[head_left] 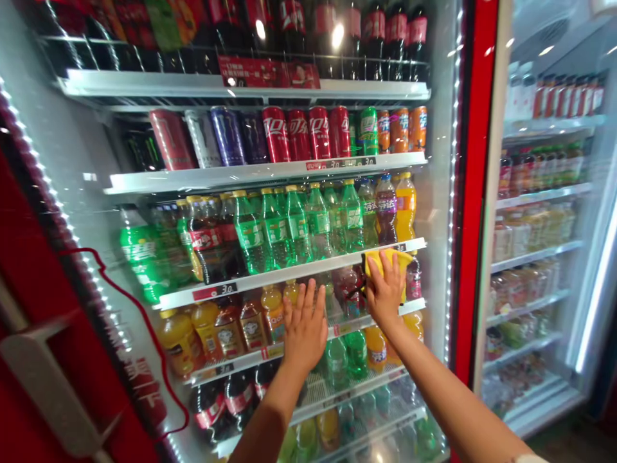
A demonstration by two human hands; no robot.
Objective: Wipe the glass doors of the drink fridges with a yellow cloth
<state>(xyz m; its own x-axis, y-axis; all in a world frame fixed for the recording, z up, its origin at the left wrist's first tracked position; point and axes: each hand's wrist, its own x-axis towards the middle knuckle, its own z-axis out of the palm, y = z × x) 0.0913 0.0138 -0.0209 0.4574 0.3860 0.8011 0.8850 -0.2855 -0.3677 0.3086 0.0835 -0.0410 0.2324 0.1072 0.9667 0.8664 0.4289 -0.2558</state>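
My right hand [385,286] presses a yellow cleaning cloth [403,262] with a dark edge against the glass door [436,218] of a drinks fridge, in front of a shelf edge on the right. Its fingers are bent over the cloth, which sticks out above and to the right of them. To the left and a little lower, my left hand [304,325] lies flat on the glass with its fingers stretched upward, holding nothing. Behind the glass, green soda bottles [299,225] stand just above both hands.
The fridge has a red frame [475,193] at right and a grey door handle [53,379] at lower left. A dark red cord [154,341] hangs along the left side. Shelves hold cans [277,135] and bottles. A second fridge [540,251] stands at right.
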